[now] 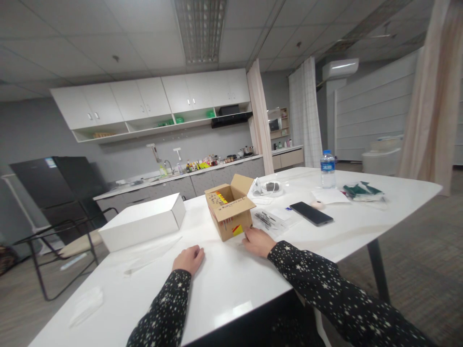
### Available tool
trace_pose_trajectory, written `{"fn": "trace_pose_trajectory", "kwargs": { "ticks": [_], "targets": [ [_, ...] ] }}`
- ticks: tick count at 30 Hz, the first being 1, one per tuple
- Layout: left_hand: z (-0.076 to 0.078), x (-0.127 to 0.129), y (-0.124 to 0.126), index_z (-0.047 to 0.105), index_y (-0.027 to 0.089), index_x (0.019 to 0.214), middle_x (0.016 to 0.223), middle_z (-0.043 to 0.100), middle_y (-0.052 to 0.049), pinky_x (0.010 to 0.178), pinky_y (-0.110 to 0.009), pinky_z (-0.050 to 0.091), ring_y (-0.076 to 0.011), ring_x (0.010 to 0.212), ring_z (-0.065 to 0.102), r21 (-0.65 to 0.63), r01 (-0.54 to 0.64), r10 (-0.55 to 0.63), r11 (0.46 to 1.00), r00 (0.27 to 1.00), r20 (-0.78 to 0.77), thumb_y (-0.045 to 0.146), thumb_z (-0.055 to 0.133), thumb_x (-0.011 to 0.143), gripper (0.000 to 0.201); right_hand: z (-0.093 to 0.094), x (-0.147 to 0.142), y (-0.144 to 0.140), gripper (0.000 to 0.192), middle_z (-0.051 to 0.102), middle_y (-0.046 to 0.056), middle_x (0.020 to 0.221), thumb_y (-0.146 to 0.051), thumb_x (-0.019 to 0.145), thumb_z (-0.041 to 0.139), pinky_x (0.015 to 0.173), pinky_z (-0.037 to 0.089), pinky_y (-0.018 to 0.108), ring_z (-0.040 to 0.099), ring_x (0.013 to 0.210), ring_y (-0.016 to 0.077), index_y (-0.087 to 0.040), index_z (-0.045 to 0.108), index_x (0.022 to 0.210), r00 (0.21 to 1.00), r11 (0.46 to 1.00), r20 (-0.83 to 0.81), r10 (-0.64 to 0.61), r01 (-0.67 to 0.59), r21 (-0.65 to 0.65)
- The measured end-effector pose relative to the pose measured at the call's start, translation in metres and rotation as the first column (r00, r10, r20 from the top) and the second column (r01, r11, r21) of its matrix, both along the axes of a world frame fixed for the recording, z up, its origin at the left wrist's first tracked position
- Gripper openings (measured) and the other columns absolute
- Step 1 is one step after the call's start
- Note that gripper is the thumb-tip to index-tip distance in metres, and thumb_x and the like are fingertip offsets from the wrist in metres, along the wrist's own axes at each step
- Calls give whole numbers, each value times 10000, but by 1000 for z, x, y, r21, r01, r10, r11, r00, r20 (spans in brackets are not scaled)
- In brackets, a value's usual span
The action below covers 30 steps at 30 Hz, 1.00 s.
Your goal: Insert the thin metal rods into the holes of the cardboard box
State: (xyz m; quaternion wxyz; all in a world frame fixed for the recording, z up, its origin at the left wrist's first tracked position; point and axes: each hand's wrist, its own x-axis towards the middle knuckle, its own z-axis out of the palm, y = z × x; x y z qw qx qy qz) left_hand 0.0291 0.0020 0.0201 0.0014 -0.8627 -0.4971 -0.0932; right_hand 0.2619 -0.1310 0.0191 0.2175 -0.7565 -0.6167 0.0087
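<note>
Resting on the white bench (224,284), the right hand (257,241) touches the near corner of the open cardboard box (230,208), fingers loosely curled, pinching nothing. The left hand (188,259) lies curled and empty, left of the box; steadying the box with both hands seems wise.

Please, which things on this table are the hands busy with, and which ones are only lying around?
In hand:
- small cardboard box, open, touched by the right hand
- left hand, resting on the white table, holding nothing

Lying about:
- white box
- phone
- water bottle
- clear bag of small parts
- green packet
</note>
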Motion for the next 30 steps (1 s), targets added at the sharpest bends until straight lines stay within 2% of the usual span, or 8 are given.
{"fn": "trace_pose_trajectory", "kwargs": {
  "ticks": [7,15,23,30],
  "targets": [
    [-1,0,0,600,238,714,809,689,-47,661,-264,386,-212,819,626,12,-5,5,1000,1000,-6,444,344,865,362,1,2,1,153,644,97,839,-145,771,448,646,342,274,580,771,198,-148,552,884,995,997,-93,47,-42,57],
    [0,-1,1,587,232,708,799,681,-54,656,-268,375,-217,819,624,-4,9,-9,1000,1000,-5,440,332,868,366,-1,2,-2,170,610,100,898,-101,723,480,656,340,271,561,800,197,-147,543,874,997,997,-57,61,-58,50],
    [-1,-1,1,583,225,706,790,676,-54,644,-269,364,-215,808,620,-5,6,-6,1000,1000,-2,441,329,867,370,-4,3,-1,276,562,154,1034,-187,780,489,696,373,297,553,894,234,-112,520,1043,997,996,2,-76,76,51],
    [-1,-1,0,582,224,711,809,683,-57,654,-274,370,-223,837,622,-5,7,-7,1000,1000,-9,429,326,871,365,-5,4,-1,251,603,114,938,-65,752,450,716,358,294,551,877,217,-126,550,975,997,998,76,-2,-3,63]
  ]
}}
